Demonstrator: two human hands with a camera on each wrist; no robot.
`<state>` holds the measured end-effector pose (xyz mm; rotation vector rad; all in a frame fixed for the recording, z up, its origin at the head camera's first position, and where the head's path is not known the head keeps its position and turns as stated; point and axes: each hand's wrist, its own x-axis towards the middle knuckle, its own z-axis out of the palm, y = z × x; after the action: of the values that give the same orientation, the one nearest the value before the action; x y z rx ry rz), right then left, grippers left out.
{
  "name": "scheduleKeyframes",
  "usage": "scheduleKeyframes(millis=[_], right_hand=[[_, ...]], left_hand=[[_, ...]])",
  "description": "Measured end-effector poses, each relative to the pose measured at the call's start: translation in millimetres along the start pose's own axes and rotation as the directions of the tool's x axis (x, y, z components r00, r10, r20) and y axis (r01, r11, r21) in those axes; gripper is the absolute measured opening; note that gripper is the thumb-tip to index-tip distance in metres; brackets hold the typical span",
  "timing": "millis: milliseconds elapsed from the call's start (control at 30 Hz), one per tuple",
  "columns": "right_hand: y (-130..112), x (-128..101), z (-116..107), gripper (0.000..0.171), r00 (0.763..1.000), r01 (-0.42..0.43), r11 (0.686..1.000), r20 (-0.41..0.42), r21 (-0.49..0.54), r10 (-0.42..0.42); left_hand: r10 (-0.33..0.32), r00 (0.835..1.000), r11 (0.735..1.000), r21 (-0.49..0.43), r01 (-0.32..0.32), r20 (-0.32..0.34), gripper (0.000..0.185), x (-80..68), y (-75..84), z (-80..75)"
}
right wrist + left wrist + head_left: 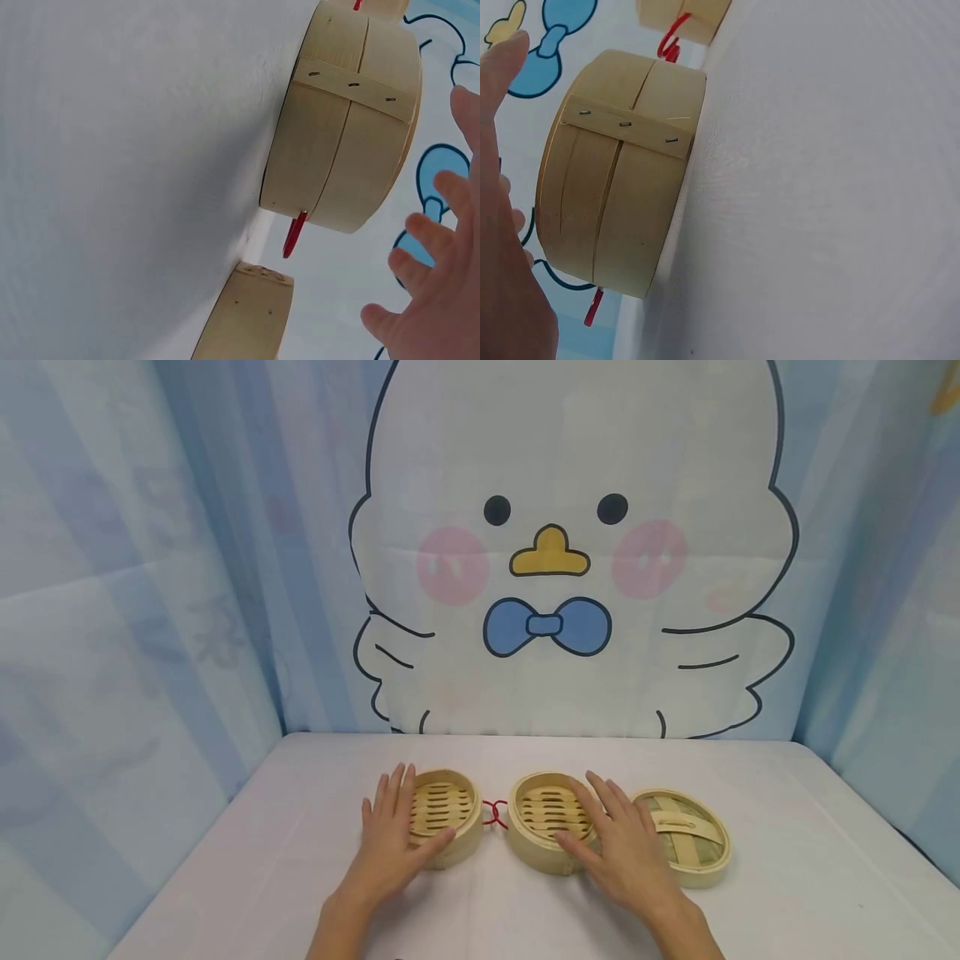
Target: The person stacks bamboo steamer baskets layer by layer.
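Two round bamboo steamer baskets stand upright on the white table, slatted bottoms showing from above. My left hand (390,843) hovers at the left side of the left steamer basket (463,846), fingers extended and thumb spread over its near rim. At the other steamer basket (534,850), my right hand (628,856) reaches over the right rim with its fingers spread. Both wrist views show the hands beside the upper rims, holding nothing. A woven bamboo lid (708,827) lies right of the second basket, partly hidden by the right hand.
Red cord loops (495,812) stick out between the two baskets. The white tablecloth (247,877) reaches back to a curtain (315,610) printed with a cartoon bird, and more curtains hang at both sides.
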<state>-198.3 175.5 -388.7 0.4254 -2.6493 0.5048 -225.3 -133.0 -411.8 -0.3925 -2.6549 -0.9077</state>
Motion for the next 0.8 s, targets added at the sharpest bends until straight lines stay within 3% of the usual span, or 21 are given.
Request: scheduleKeyframes(millis=[200,400,600,800], right_hand=[[0.8,-0.9,1.6,0.067,0.999,0.034,0.999,0.006,0.042,-0.034],[2.5,-1.9,2.5,0.064,0.998,0.015,0.997,0.057,0.072,-0.019],[2.5,-2.2,3.6,0.060,0.998,0.039,0.996,0.053,0.079,-0.043],[3.0,-2.0,3.3,0.059,0.994,0.023,0.997,0.101,0.069,-0.030]], left_hand=[[-0.028,1.000,0.996,-0.086,0.028,-0.004,0.101,-1.4,-8.2,5.7],[-0.073,0.997,0.981,-0.177,0.075,0.014,0.103,-2.1,-10.1,7.0],[-0.117,0.993,0.977,-0.173,0.121,0.031,0.107,-2.3,-11.4,7.4],[-0.132,0.990,0.971,-0.196,0.139,0.046,0.112,-4.0,-14.3,8.0]])
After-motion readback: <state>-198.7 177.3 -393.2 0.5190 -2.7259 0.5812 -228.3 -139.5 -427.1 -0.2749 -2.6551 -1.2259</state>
